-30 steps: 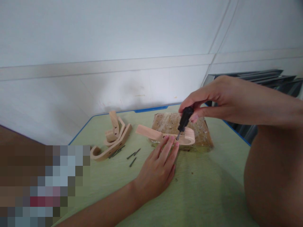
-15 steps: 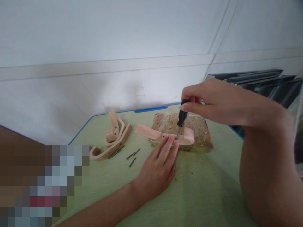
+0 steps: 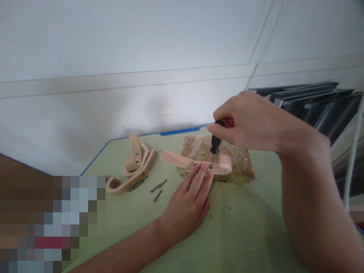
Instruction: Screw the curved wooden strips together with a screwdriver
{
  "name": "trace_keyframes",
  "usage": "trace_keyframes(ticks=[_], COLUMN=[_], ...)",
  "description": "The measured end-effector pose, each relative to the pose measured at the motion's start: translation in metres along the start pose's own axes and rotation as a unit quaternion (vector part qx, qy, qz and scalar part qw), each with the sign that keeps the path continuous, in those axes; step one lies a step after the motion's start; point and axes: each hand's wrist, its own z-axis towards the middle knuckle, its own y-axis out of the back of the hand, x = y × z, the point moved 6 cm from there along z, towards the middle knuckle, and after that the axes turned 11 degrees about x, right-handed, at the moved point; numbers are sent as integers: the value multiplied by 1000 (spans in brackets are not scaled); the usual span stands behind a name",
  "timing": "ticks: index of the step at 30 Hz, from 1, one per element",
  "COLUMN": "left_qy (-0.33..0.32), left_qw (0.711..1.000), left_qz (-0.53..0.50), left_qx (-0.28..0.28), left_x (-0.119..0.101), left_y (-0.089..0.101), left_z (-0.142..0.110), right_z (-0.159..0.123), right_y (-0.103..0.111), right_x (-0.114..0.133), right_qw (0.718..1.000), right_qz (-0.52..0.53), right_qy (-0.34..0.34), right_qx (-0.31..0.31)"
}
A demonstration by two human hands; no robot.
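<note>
Gripping black screwdriver point(image 3: 216, 143) in my curled right fingers point(image 3: 223, 111), tip down at pale wooden hook point(image 3: 186, 162). My left fingers point(image 3: 200, 179), slightly spread, rest on hook, atop brown board point(image 3: 199, 146) on green tabletop point(image 3: 247, 223).

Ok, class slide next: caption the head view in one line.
Right hand holds a screwdriver to a wooden hook the left hand steadies.

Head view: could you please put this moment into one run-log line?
left hand: touching wooden hook | right hand: holding screwdriver, pointed down at hook | under hook: pitted board | left of hook: loose screws, other hooks
</note>
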Motion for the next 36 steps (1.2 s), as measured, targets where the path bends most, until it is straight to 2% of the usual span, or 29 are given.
trace_keyframes(ticks=[5, 12, 18, 23, 29, 36], left_qy=[-4, 1, -3, -5, -4, -5], left_qw=[1000, 1000, 1000, 1000, 1000, 1000], left_qz=[1, 2, -4, 9, 2, 3], left_qx=[1, 1, -1, 2, 3, 2], left_x=[0, -1, -1, -2, 0, 1], left_y=[0, 1, 1, 1, 0, 0], left_z=[-1, 0, 1, 0, -1, -2], right_z=[1, 2, 5, -1, -12, -18], right_y=[0, 3, -1, 5, 13, 10], right_x=[-1, 22, 12, 14, 24, 11], right_qw=[1000, 999, 1000, 995, 972, 960], right_qz=[3, 10, -6, 70, 148, 181], right_qy=[-7, 8, -6, 65, 174, 197], right_qx=[-5, -31, -19, 21, 50, 83])
